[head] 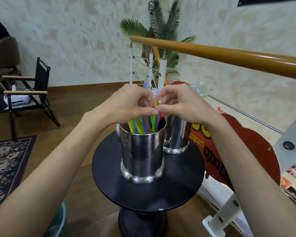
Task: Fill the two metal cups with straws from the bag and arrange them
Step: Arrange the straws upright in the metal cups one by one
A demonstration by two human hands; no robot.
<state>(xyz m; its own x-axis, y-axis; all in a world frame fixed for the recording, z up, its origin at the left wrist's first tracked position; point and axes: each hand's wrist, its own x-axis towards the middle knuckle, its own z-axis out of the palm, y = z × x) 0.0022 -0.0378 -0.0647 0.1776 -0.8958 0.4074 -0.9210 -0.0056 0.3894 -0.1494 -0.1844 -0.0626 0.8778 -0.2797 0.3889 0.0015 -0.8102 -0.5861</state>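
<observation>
Wooden floor and a pale textured wall surround the small round black table (pixel 113 182) that we stand over. Nearest to us on it is the front metal cup (pixel 142 154), upright and open at the top, already holding coloured straws (pixel 140 124). Their lower ends sit down in the cup and their long axes rise steeply, leaning a little away from us and to the right, toward our hands.

Just above the rim, our left hand (pixel 126 103) and right hand (pixel 183 103) meet, the fingers curled and the thumb tips touching. Between them we pinch the upper part of the bundle, and some clear plastic, probably the bag (pixel 199 90), is crumpled around the right hand. We judge that we hold the tops together so the straws stay gathered and do not fan out while they settle.

Behind the front cup, touching or almost touching it, stands the second metal cup (pixel 176 142), mostly hidden; we cannot tell what is inside. Farther back are a wooden handrail (pixel 229 57) and a palm plant (pixel 161 28).
</observation>
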